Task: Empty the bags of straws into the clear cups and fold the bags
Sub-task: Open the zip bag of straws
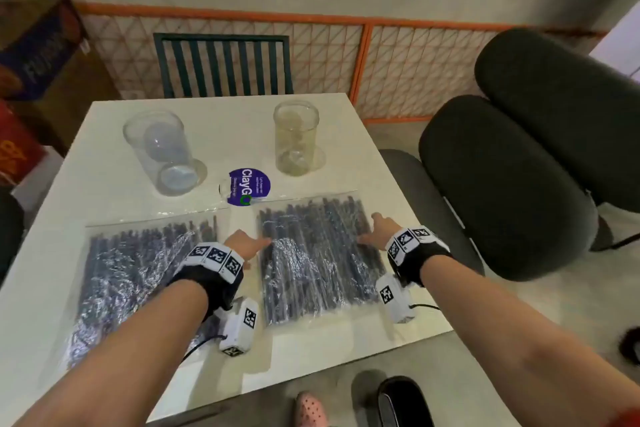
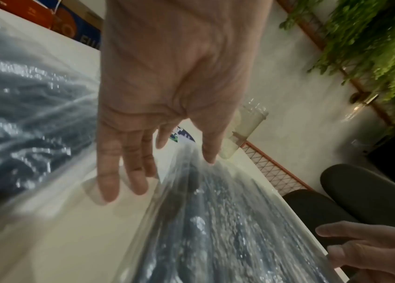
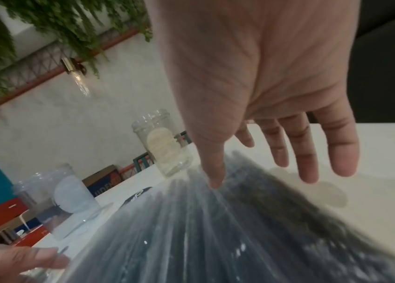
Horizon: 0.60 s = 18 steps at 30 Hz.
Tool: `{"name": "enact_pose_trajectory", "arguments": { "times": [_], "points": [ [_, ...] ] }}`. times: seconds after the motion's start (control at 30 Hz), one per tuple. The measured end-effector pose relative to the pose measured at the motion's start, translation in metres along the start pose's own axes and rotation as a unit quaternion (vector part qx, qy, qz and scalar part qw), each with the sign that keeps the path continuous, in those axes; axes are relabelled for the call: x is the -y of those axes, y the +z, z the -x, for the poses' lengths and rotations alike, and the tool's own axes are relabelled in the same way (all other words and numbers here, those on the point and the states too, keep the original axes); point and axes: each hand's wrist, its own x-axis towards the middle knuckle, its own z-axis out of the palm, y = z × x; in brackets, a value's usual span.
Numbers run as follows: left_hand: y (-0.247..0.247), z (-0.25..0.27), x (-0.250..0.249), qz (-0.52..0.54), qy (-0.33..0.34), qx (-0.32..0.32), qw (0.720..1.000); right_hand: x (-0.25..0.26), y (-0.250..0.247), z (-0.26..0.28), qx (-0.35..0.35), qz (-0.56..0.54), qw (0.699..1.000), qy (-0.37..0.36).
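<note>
White table (image 1: 114, 107) carries two sealed bags of dark straws side by side along its near edge, with two empty clear cups (image 1: 157, 152) toward the far edge. My left hand (image 1: 247, 242) and right hand (image 1: 377, 230), fingers spread and grasping nothing, flank the right bag (image 1: 318, 253). To do this step well, I should grip both side edges evenly and lift it level, open end toward the right cup (image 1: 296, 137).

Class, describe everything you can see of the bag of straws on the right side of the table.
The right bag of straws is a clear, crinkled plastic packet, full of dark straws lying side by side. It lies flat on the white table, with both cups beyond it. The left hand and right hand, fingers straight, are at its two sides, thumbs on it.
</note>
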Motion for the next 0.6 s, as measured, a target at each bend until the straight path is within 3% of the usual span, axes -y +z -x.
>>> {"name": "enact_pose_trajectory", "arguments": {
  "times": [0.13, 0.27, 0.37, 0.5, 0.6],
  "points": [
    [0.018, -0.009, -0.002, 0.101, -0.037, 0.003, 0.994, -0.002, 0.009, -0.007, 0.027, -0.049, 0.998, 0.016],
    [0.021, -0.018, -0.003, 0.079, -0.036, 0.039, 0.996, 0.004, 0.006, -0.016, 0.059, -0.117, 0.991, 0.008],
    [0.013, -0.01, -0.018, 0.198, -0.013, 0.075, 0.977, 0.007, -0.005, -0.021, 0.037, -0.181, 0.982, -0.034],
    [-0.004, -0.014, -0.035, 0.26, 0.065, -0.035, 0.963, 0.006, -0.035, -0.021, -0.041, -0.315, 0.941, -0.113],
    [-0.016, -0.019, -0.045, 0.288, 0.136, -0.072, 0.945, 0.01, -0.056, -0.014, -0.045, -0.448, 0.878, -0.164]
  ]
}}
